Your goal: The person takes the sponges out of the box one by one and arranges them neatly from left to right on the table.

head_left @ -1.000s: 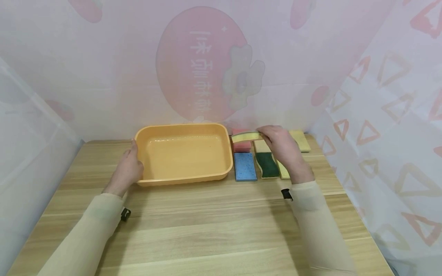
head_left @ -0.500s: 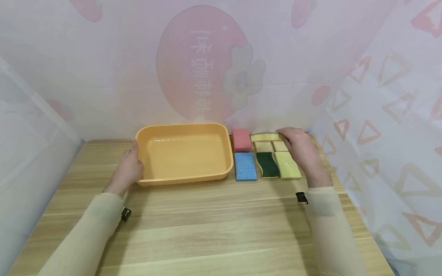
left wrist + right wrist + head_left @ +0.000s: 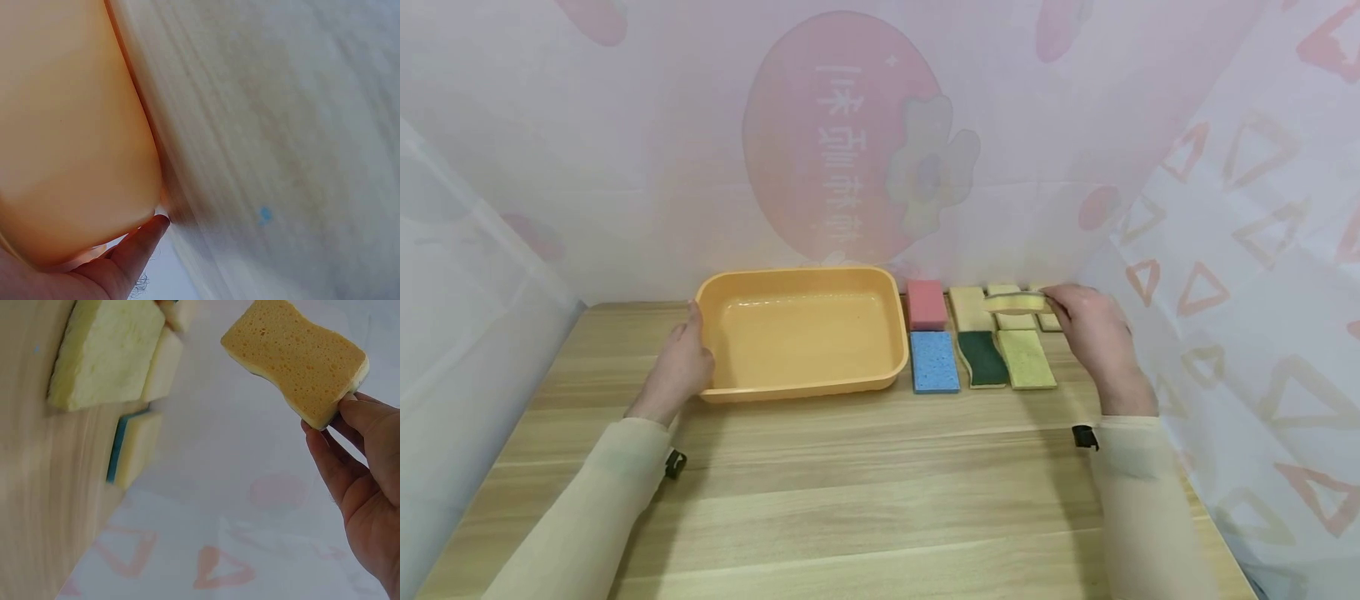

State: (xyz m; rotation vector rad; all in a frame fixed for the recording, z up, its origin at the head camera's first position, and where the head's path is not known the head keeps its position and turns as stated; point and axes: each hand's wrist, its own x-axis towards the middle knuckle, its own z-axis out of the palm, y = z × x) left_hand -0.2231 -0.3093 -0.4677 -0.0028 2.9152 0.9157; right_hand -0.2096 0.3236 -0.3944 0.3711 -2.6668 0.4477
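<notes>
My left hand point(image 3: 676, 367) grips the left side of a yellow-orange plastic basin point(image 3: 801, 346), its thumb up by the rim. From the left wrist, its fingers point(image 3: 140, 247) show against the basin's outer wall, low near the table. My right hand point(image 3: 1093, 333) pinches one end of a wavy-edged sponge point(image 3: 297, 359), thumb on the tan porous face. That sponge is raised over the back row of sponges at the right. Below it lie a pale yellow sponge point(image 3: 970, 310) and a flat yellow sponge point(image 3: 1027, 360). A green scouring sponge point(image 3: 982, 360) lies beside the latter.
Right against the basin's right side are a pink sponge point(image 3: 927, 305) and a blue sponge point(image 3: 935, 362). All rest on a wood-grain table point(image 3: 850, 492). Printed white cloth point(image 3: 647, 150) stands behind the table and along both sides.
My right hand has moved right with the held sponge, from beside the basin past the back row, uncovering the pink and yellow sponges. The left hand and basin have stayed put.
</notes>
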